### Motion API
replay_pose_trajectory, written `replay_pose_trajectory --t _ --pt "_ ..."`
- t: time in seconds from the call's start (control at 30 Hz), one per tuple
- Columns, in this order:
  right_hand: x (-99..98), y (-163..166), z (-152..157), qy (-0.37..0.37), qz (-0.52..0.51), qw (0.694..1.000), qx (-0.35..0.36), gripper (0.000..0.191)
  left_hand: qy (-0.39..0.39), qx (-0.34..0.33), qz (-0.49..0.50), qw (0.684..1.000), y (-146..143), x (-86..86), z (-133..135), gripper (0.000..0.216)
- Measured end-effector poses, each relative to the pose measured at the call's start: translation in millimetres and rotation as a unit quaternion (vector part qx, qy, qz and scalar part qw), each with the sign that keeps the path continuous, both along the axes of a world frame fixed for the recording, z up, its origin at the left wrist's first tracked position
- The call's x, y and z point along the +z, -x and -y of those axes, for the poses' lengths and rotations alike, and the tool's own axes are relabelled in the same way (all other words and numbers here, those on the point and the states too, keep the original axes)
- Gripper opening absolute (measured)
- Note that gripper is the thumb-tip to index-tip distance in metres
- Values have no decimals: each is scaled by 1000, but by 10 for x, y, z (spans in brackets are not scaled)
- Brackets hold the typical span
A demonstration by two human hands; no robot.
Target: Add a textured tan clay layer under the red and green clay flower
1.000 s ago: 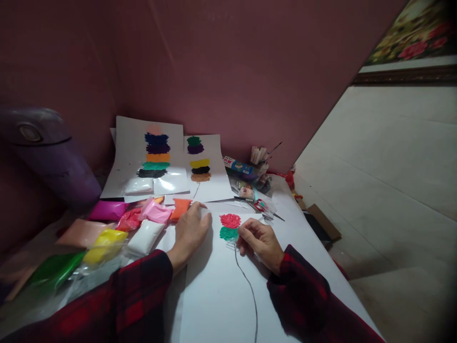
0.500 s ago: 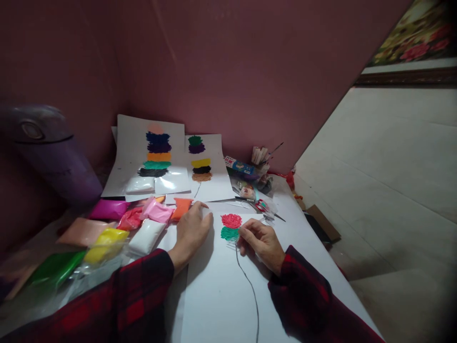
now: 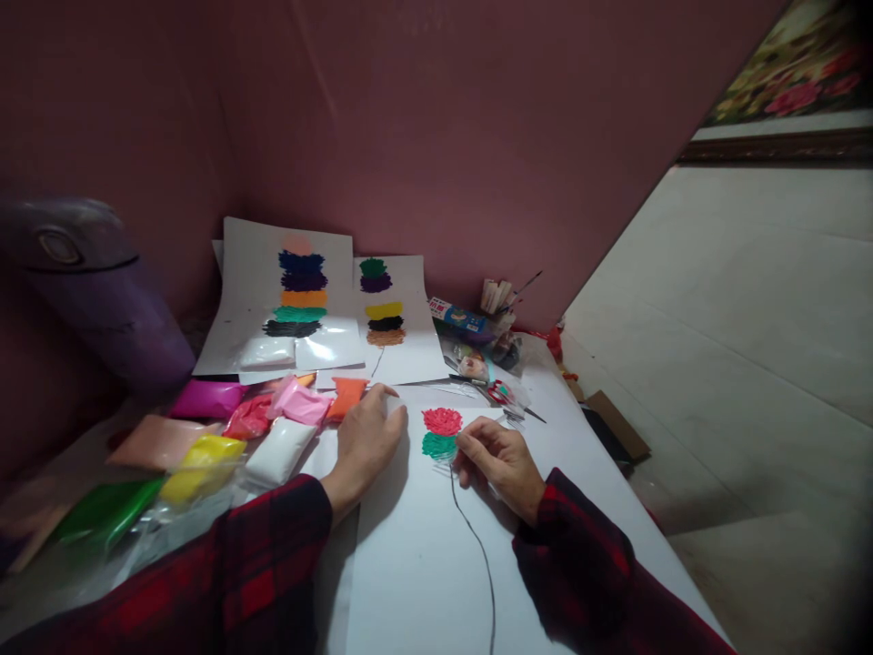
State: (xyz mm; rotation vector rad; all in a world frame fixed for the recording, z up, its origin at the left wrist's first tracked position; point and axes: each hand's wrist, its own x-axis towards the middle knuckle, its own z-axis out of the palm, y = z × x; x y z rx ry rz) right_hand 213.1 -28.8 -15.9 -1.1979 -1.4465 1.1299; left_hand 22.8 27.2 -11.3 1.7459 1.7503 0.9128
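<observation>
Over the last second almost nothing has changed: the view has shifted a little, and the right hand [image 3: 497,468] stays at the same spot, so the work seems fine and slow, or paused. Its grip is together, thumb meeting index finger at the right edge of the rough green colour patch [image 3: 438,446]; I cannot tell whether anything is clamped between them. The left hand [image 3: 368,437] rests beside the upper left of the sheet, its thumb apart from the fingers and nothing visible in its grip; a small orange plastic packet [image 3: 347,398] lies just beside it.

The white rectangular paper sheet [image 3: 416,573] lies flat on the white tabletop [image 3: 600,509], from the centre of the frame down to its bottom edge. Its long axis runs up the frame, away from the person, leaning slightly right. Near its top, the rough red colour patch [image 3: 442,421] sits directly above the green one. A thin dark wavy line [image 3: 477,541] runs from below them to the bottom edge, bending rightward; whether drawn or a thread, I cannot tell.
</observation>
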Motion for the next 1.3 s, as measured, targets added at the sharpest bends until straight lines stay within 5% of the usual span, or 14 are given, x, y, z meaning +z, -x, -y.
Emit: replay_pose_trajectory --t 1.3 --pt "13 6 -22 -30 20 998 43 28 -3 -4 -6 1000 -6 9 7 21"
